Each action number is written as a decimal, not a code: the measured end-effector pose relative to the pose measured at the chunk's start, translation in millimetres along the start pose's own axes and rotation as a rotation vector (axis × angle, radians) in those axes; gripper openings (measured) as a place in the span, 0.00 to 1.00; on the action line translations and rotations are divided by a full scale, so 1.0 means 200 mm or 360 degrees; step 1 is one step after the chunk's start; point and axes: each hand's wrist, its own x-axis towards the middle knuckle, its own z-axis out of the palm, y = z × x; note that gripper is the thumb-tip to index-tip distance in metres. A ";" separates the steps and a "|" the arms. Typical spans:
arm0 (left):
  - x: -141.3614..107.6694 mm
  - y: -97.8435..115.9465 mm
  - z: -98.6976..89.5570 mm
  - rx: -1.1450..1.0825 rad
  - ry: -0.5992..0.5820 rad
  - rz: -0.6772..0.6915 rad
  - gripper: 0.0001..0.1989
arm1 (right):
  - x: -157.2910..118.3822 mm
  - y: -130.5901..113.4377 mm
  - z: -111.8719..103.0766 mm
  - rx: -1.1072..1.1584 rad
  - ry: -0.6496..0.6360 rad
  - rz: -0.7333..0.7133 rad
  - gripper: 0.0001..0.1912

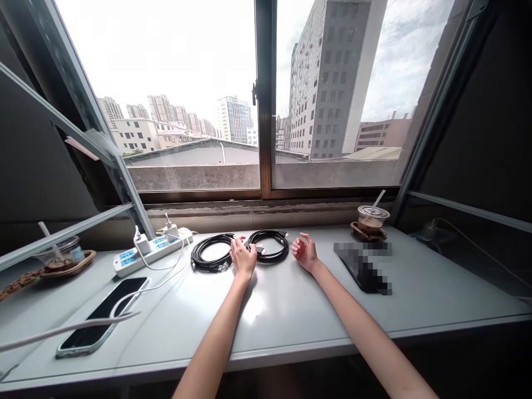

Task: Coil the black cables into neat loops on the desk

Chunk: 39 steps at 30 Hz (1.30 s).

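Two coils of black cable lie side by side on the grey table, a left coil [194,252] and a right coil [286,252], each with plug ends showing. My left hand [243,258] is between them, its fingers stretched out over the left coil's right edge and its thumb beside the right coil. Whether it presses on the cable I cannot tell. To the right of the right coil, my right hand [305,255] is apart from it, palm turned inward, fingers loosely curled and nothing held.
A white power strip [155,249] with plugged-in chargers stands at the left, near a phone [103,318] crossed by a white charging cable. Drink cups [373,220] sit on brown holders at both sides. A dark, partly pixelated object [359,269] lies right. Metal frame posts flank the window.
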 end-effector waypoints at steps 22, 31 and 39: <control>-0.02 0.05 0.09 0.0066 -0.0152 -0.0016 0.14 | 0.02 0.05 0.07 0.0188 -0.0297 0.0265 0.24; 0.00 0.04 0.05 0.0090 -0.0183 0.0020 0.11 | 0.02 0.06 0.05 0.0232 -0.0298 0.0271 0.14; 0.01 0.03 0.04 0.0137 -0.0321 0.0104 0.09 | 0.01 0.03 0.04 0.0282 -0.0293 0.0281 0.12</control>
